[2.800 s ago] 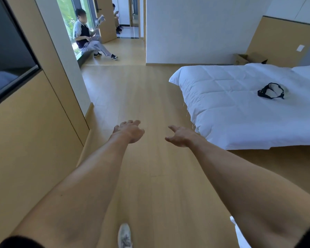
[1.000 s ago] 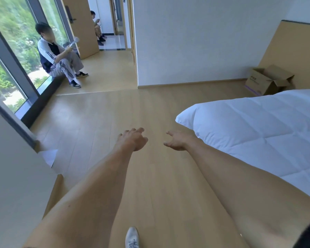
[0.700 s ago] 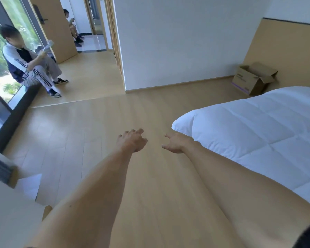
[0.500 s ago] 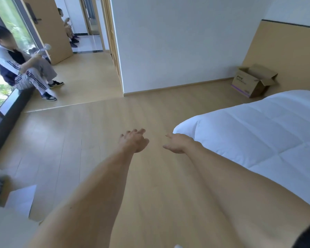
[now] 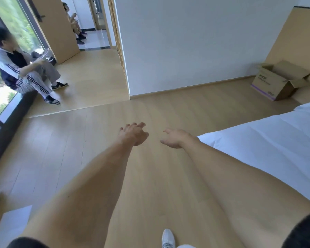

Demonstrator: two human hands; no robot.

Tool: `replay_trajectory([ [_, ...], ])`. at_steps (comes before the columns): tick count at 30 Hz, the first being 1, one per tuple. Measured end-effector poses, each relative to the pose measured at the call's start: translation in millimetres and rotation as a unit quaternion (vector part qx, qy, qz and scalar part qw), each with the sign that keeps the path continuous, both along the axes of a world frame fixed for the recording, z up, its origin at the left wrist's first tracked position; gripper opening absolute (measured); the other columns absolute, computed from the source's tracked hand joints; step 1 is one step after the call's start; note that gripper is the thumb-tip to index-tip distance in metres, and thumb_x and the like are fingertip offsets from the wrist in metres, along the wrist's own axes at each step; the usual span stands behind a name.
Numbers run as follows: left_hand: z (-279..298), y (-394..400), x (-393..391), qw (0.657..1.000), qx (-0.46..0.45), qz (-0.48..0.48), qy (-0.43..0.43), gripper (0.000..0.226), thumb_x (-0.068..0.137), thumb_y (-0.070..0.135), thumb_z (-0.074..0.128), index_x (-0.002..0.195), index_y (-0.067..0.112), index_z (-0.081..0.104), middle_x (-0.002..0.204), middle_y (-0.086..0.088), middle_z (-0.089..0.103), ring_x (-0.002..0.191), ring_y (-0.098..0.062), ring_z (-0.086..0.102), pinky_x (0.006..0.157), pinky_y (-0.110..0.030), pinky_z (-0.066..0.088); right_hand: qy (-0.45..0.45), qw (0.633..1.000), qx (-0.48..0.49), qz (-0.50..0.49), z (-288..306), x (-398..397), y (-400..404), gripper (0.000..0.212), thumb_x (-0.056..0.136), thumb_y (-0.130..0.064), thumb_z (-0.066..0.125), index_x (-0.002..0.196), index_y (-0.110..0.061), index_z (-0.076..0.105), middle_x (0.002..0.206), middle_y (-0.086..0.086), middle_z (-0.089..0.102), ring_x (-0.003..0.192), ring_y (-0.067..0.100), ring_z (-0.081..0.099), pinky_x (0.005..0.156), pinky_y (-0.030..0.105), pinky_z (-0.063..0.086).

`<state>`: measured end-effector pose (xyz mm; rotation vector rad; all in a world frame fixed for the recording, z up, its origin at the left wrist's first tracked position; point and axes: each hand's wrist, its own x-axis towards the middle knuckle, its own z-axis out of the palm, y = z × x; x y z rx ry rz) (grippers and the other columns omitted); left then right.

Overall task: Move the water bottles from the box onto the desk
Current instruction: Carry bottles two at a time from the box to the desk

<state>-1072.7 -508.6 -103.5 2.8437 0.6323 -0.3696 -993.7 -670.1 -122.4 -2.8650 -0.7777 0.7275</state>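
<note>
While both hands, the left hand (image 5: 133, 134) and right hand (image 5: 175, 138), hang loose and hold nothing, the person should walk around the bed (image 5: 268, 140) to the box (image 5: 268, 83) by the wall.

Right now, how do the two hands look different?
The left hand shows its back, with fingers loosely curled; the right hand is turned on its side, fingers straighter and thumb sticking out. The right hand is nearer the bed; the left is over bare floor. Both hold nothing.

The box (image 5: 279, 81) stands too far to show its contents.
</note>
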Motion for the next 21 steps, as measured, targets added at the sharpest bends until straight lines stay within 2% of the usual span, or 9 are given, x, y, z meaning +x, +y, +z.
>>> replay_trajectory([
  [7, -0.4, 38.4, 123.6, 1.000, -0.006, -0.004, -0.009, 0.057, 0.100, 0.042, 0.040, 0.155, 0.032, 0.030, 0.157, -0.005, 0.038, 0.144, -0.029, 0.033, 0.115, -0.044, 0.026, -0.004, 1.000, -0.016, -0.007, 6.4, 125.2, 36.2, 0.065, 0.097, -0.054, 0.043, 0.155, -0.033, 0.024, 0.156, 0.004, 0.039, 0.140, 0.028, 0.039, 0.111, 0.041, 0.035],
  [13, -11.6, 73.2, 216.0, 1.000, -0.017, -0.016, 0.001, 0.057, 0.100, 0.040, 0.039, 0.155, 0.033, 0.029, 0.156, -0.004, 0.038, 0.143, -0.028, 0.033, 0.114, -0.044, 0.026, 0.001, 0.999, -0.027, -0.024, 4.2, 208.1, 64.2, 0.065, 0.097, -0.053, 0.042, 0.156, -0.035, 0.022, 0.159, 0.003, 0.033, 0.143, 0.027, 0.034, 0.113, 0.041, 0.032],
  [21, -28.9, 141.1, 371.9, 0.996, -0.032, -0.083, -0.017, 0.057, 0.098, 0.041, 0.040, 0.154, 0.034, 0.030, 0.155, -0.003, 0.039, 0.143, -0.028, 0.032, 0.114, -0.044, 0.026, -0.014, 0.996, -0.034, -0.085, -1.7, 332.0, 128.5, 0.063, 0.097, -0.053, 0.040, 0.156, -0.034, 0.023, 0.155, 0.005, 0.040, 0.141, 0.028, 0.037, 0.108, 0.041, 0.033],
])
